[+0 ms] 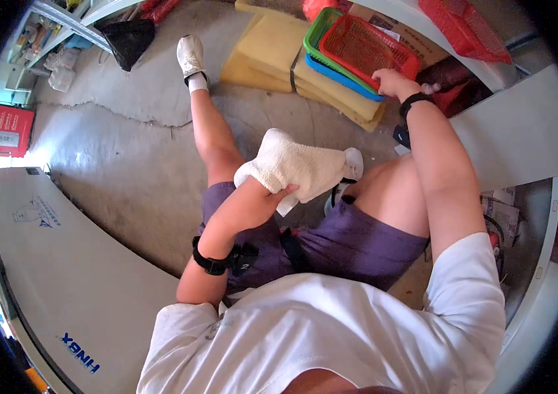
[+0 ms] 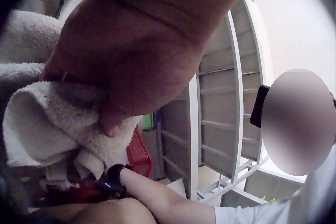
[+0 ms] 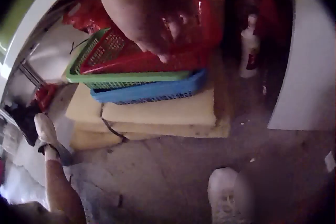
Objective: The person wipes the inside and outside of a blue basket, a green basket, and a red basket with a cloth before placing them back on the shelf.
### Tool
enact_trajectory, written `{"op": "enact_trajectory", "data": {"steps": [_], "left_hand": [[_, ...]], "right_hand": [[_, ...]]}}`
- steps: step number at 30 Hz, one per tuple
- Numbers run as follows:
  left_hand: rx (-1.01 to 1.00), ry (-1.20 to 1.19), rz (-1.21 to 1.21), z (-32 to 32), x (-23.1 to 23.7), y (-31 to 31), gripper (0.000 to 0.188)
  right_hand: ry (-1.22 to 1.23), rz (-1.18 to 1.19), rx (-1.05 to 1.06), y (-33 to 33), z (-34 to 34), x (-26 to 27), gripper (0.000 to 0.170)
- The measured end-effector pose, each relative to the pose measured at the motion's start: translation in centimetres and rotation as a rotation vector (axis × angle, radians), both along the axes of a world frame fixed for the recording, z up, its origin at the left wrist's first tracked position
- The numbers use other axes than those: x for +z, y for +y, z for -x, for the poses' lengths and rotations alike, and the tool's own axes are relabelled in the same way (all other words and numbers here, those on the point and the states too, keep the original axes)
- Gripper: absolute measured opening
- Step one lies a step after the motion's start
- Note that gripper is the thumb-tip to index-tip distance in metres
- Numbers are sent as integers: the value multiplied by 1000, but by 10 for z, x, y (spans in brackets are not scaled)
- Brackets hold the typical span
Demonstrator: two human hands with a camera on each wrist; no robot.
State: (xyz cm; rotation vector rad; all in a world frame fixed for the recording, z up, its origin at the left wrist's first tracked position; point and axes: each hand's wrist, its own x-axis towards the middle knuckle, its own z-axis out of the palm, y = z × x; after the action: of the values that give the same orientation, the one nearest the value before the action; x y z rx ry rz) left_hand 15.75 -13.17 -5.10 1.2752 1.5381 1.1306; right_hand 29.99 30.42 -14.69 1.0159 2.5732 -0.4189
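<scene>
A cream terry towel (image 1: 299,164) hangs over the person's lap, bunched in the left hand (image 1: 262,200). In the left wrist view the thumb presses on the folded towel (image 2: 47,124) and the other fingers are mostly hidden by cloth. Off to the right, the right hand (image 1: 394,84) grips the near rim of a red plastic basket (image 1: 361,43). That basket sits tilted in a green basket (image 3: 79,69), with a blue basket (image 3: 152,91) underneath. In the right wrist view the right hand (image 3: 147,19) covers part of the red mesh.
The baskets stand on folded yellow foam sheets (image 1: 259,52) bound with a dark strap. A white bottle (image 3: 250,50) stands beside the stack. At left is a long white chest (image 1: 75,276); a pale panel (image 1: 515,131) slants at right. A black bag (image 1: 128,43) hangs at upper left.
</scene>
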Motion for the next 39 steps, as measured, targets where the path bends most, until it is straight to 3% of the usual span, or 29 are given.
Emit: {"op": "enact_trajectory", "data": {"steps": [8,11,14,17,23,29,32,35,39], "left_hand": [[28,-1,-20,8,4,-3,36],[45,47,-6,9,9,-5,36],[20,38,-26,11,6,-5,36],[21,4,-37,12,2,-4,35],[37,20,-17,12,2,-8,35],[59,-37,-7,15,-2,-9,36],[100,-19,-10,14,-2,-10,36],[100,-43,-25,16,-5,-10,36],[105,-3,-41,15,-4,-9,36]], "right_hand": [[308,-96,54,-26,21,33,39],[400,-40,-3,-12,22,16,39],[340,41,-52,-10,24,14,40],[110,142,1,-15,26,3,40],[35,317,39,-17,34,9,42],[-124,269,206,-37,52,35,46],[-164,295,114,-46,60,37,49],[-102,144,160,-33,64,6,56],[-148,182,132,-27,68,1,57]]}}
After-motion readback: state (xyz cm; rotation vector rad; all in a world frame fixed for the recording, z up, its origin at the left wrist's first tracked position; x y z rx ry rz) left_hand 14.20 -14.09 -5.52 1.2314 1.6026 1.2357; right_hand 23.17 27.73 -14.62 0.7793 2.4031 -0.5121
